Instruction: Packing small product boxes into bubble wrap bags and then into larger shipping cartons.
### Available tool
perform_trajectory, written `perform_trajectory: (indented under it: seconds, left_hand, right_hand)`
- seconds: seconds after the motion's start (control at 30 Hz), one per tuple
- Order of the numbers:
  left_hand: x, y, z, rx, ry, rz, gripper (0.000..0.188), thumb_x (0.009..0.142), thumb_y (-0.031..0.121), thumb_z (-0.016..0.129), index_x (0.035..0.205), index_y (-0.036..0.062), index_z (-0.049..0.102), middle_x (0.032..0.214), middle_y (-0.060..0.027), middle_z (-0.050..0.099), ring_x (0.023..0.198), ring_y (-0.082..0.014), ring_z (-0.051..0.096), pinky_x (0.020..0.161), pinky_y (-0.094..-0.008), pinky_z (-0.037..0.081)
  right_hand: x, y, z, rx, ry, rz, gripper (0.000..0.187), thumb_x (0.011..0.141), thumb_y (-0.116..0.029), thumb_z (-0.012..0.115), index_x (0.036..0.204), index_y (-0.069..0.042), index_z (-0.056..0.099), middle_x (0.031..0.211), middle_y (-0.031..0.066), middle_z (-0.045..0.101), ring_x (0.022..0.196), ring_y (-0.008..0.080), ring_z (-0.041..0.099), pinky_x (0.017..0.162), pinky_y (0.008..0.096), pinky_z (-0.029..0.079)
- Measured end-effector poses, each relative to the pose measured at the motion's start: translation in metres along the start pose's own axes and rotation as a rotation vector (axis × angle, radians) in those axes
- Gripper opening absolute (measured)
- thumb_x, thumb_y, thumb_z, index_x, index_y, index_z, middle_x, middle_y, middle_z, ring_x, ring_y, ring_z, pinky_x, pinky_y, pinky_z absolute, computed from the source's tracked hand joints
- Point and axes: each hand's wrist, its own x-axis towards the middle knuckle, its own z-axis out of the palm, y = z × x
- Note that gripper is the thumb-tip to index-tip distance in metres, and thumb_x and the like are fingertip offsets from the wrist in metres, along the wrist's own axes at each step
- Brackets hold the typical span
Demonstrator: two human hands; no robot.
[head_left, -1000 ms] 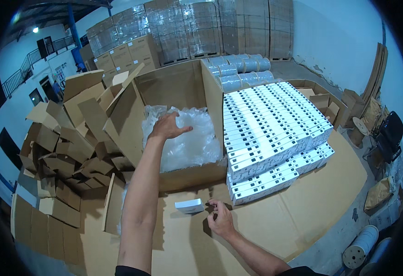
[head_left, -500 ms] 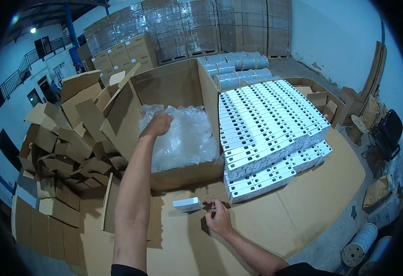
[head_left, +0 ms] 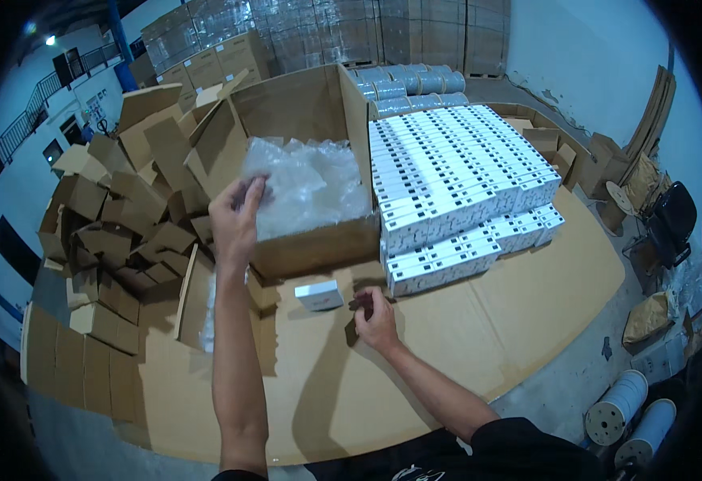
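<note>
My left hand [head_left: 235,220] hovers by the near left edge of a large cardboard box [head_left: 315,250], thumb and fingers apart. That box holds a heap of clear plastic air cushions [head_left: 311,184]. Below my left forearm, a small open carton [head_left: 193,298] has clear plastic [head_left: 207,321] inside, partly hidden by the arm. My right hand [head_left: 377,321] is over the cardboard-covered table, loosely curled with a gap between thumb and forefinger; nothing shows in it. Just left of it, a small white box [head_left: 319,295] stands on the table, not touched.
Stacked rows of white boxes [head_left: 463,172] stand right of the large box. Empty opened cartons [head_left: 118,232] pile up at the left. Wrapped spools [head_left: 411,84] lie behind, more spools [head_left: 615,407] on the floor at right, near a black chair [head_left: 673,224].
My left hand has come back from the air cushions toward me. Clear plastic now shows in the small carton. The view has tilted down; my right hand stays near the small white box.
</note>
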Motion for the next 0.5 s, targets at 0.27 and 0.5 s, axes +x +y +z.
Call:
perform_trajectory:
  seconds: [0.27,0.5]
  left_hand:
    - [-0.171,-0.025,-0.014,-0.081,-0.073,-0.378,0.02,0.099,0.015,0.069,0.108,-0.0027,0.074,0.091,-0.002,0.071,0.082,-0.0076,0.061,0.071,-0.024,0.05]
    - [-0.237,-0.074,0.0,-0.066,-0.224,-0.473,0.021,0.092,0.008,0.076,0.109,-0.0035,0.072,0.094,-0.0051,0.074,0.087,-0.0097,0.067,0.078,-0.0265,0.054]
  right_hand:
    - [-0.035,-0.012,-0.025,0.752,-0.262,0.349,0.034,0.109,-0.031,0.043,0.111,-0.002,0.06,0.096,0.0069,0.068,0.082,0.0106,0.064,0.072,0.0254,0.051]
    - [-0.047,-0.035,-0.031,0.503,-0.459,0.31,0.021,0.1,-0.019,0.066,0.107,0.001,0.063,0.086,-0.0006,0.064,0.074,0.0032,0.055,0.062,0.0218,0.043]
